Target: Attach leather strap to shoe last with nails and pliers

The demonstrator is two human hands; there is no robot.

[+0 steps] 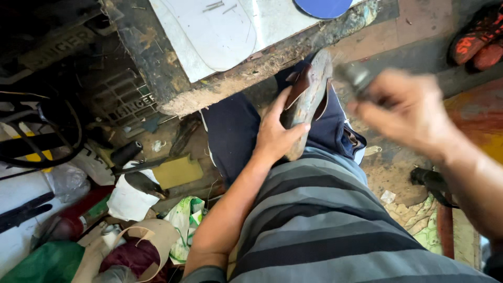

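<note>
Left hand [275,133] was clamped around a worn brown leather shoe [309,99], sole up, braced on the lap in dark blue trousers [230,131]. Right hand [414,112], blurred, was closed on a small dark tool [356,77] just beside the shoe's toe end. Judged best: keep the shoe pinned firm and work in short strokes clear of the holding fingers. A worn wooden bench [173,78] stood ahead.

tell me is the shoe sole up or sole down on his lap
Sole up. The shoe lies on the lap with its worn, flat sole facing the camera, gripped by the left hand; the right hand is blurred beside it.
</note>
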